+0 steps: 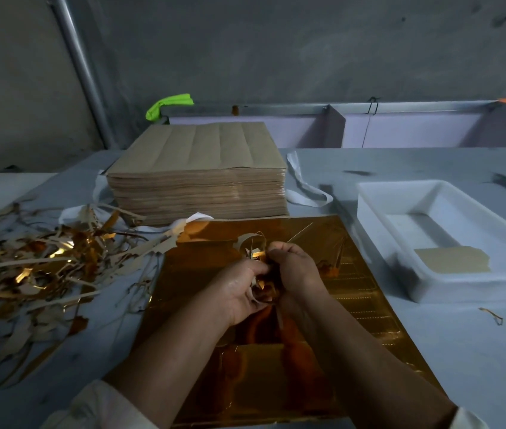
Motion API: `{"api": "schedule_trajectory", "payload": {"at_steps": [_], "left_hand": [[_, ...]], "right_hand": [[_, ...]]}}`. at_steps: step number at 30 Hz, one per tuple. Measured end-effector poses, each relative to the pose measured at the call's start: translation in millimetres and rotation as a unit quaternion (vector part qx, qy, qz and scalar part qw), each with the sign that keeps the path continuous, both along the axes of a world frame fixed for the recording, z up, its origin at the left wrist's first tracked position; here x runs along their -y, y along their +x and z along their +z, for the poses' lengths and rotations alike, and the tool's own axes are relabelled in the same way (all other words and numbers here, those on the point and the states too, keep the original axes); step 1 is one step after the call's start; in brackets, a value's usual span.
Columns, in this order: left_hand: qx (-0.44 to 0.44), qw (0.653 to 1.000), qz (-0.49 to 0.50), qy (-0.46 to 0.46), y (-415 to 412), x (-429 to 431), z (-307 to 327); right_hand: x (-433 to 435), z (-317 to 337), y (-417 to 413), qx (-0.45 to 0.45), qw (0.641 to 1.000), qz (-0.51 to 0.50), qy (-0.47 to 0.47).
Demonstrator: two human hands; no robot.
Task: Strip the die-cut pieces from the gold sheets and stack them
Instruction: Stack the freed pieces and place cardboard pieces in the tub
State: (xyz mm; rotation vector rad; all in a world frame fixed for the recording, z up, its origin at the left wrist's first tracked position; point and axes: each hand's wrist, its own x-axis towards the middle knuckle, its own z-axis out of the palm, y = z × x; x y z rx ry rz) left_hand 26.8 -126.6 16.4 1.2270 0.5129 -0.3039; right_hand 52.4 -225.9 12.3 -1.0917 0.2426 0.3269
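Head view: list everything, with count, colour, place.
gold sheet: one, gold, flat under the hands
sheet stack: one, brown, behind the gold sheet
scrap pile: one, gold and tan, table's left side
tray: one, white, right of the gold sheet
die-cut piece: at least one, tan, inside the tray
straps: white, under the sheet stack
green item: one, neon, behind the sheet stack
left hand: one, grips scrap strips over the gold sheet
right hand: one, grips the same strips

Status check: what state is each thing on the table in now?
Shiny gold foil sheet: flat, gold side up.
Left-hand grip: holds crumpled waste strips.
Right-hand grip: holds same strips.
Tall brown sheet stack: neat, brown side up.
White plastic tray: holds flat brown pieces.
Scrap strip pile: loose, left.
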Motion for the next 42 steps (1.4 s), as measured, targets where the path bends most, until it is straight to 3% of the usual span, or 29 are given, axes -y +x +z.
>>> {"api": "schedule_trajectory", "payload": {"at_steps": [4,10,15,21,29,34,38,40,42], "left_hand": [[0.005,1.000,0.003,-0.018,-1,-13,-5],[0.003,0.999,-0.050,0.008,-5,-33,-4],[-0.015,0.997,-0.078,-0.024,-10,-47,-5],[-0.042,0.996,-0.016,-0.075,-13,-60,-6],[-0.003,0.992,0.032,-0.118,-16,-81,-5],[0.015,0.994,0.082,-0.067,-12,-94,-5],[0.039,0.986,0.165,-0.003,-4,-126,5],[0.065,0.973,0.204,0.082,1,-147,7],[0.085,0.945,0.209,0.237,6,-167,3]], "right_hand": [[-7,-4,0,0.007,0.999,0.029,-0.028],[-18,-7,-5,-0.003,0.982,0.152,-0.115],[-27,-9,-2,0.003,0.988,0.111,-0.106],[-39,-13,-1,-0.003,0.992,0.065,-0.112],[-51,-11,-2,0.026,0.990,0.056,-0.130],[-57,-17,-4,0.061,0.982,0.058,-0.166],[-52,-28,-6,0.126,0.933,0.073,-0.328],[-49,-33,-9,0.156,0.904,0.097,-0.385],[-48,-37,-12,0.184,0.879,0.111,-0.427]]}}
